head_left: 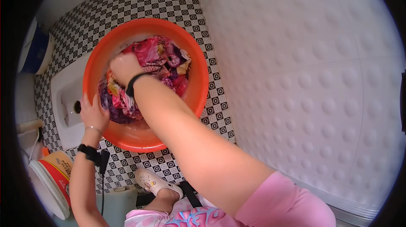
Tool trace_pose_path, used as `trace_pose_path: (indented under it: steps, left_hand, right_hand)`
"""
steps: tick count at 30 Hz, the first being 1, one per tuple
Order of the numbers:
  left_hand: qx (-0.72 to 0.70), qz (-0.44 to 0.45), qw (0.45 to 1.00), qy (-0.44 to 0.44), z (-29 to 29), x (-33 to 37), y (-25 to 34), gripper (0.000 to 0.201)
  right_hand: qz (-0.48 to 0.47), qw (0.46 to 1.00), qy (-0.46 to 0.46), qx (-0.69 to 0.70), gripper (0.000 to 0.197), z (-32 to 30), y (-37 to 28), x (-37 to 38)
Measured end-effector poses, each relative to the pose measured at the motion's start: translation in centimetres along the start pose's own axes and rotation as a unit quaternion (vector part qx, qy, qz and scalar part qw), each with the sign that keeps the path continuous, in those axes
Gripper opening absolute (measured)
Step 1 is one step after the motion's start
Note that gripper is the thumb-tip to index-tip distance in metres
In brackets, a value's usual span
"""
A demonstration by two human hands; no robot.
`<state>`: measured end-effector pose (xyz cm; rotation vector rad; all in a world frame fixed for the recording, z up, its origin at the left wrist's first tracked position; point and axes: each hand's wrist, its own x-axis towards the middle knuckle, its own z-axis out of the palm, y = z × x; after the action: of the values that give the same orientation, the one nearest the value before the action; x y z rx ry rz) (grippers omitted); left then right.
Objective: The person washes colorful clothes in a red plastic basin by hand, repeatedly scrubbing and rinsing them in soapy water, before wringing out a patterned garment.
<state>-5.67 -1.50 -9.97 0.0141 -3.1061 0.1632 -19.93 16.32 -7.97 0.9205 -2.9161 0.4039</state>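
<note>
A wide orange basin (202,74) stands on the tiled floor. Wet floral cloth (158,55) in pink, purple and yellow lies bunched inside it, with some suds and water around. My right hand (125,68), a black band at its wrist, is closed in a fist on the cloth near the middle; its fingertips are hidden below. At the basin's left side my left hand (94,115) grips the rim, the thumb reaching inside and the fingers lying along the edge.
Left of the basin, and partly under it, is a white squat toilet (57,96). A red and yellow bucket with a white lid (48,189) stands at lower left, a blue and white container (38,51) at upper left. A dimpled white wall (304,79) rises on the right.
</note>
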Motion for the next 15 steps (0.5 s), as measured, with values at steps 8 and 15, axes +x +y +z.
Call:
trace_pose_path:
  steps: [8,15]
  left_hand:
    - [-0.445,-0.075,0.873,-0.187,1.0,8.2,5.2,0.098]
    - [-0.452,0.035,0.87,-0.196,1.0,2.4,8.3,0.075]
  right_hand:
    - [0.311,0.904,-0.195,0.22,0.107,-4.7,5.8,-2.2]
    - [0.317,0.924,-0.213,-0.027,0.05,-1.7,3.3,-3.3]
